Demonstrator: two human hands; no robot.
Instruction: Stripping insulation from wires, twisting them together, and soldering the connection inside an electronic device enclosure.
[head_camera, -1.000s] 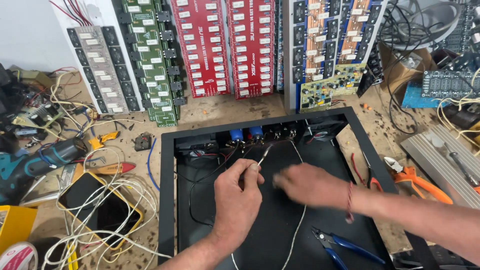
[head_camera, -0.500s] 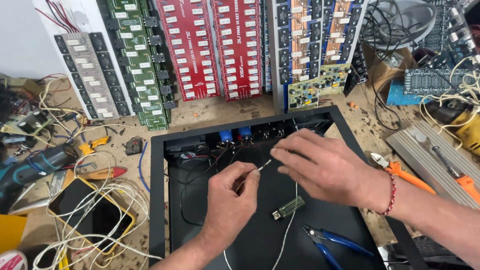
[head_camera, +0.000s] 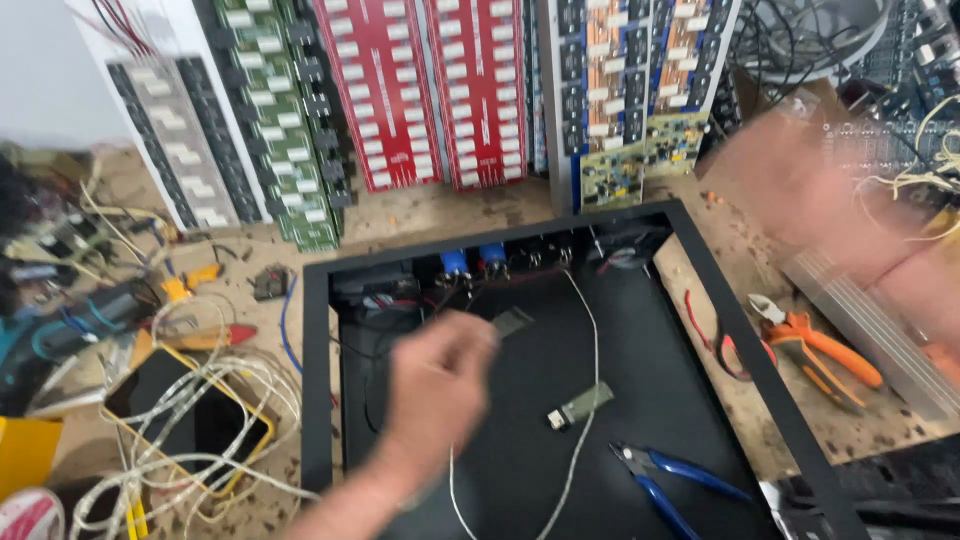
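Black chassis (head_camera: 320, 400) lies open on the bench. Left hand (head_camera: 440, 385) hovers over its floor, blurred; fingers curled, seemingly pinching a thin flat strip (head_camera: 514, 320), grip not certain. White wire (head_camera: 590, 370) runs front to back, long axis away from the person, just right of that hand. Small connector (head_camera: 578, 405) lies beside the wire, nearer the left hand. Right hand (head_camera: 800, 190) is a blur well off to the right, above the bench; can't tell if spread or closed. Blue pliers (head_camera: 680, 480) lie at the front.
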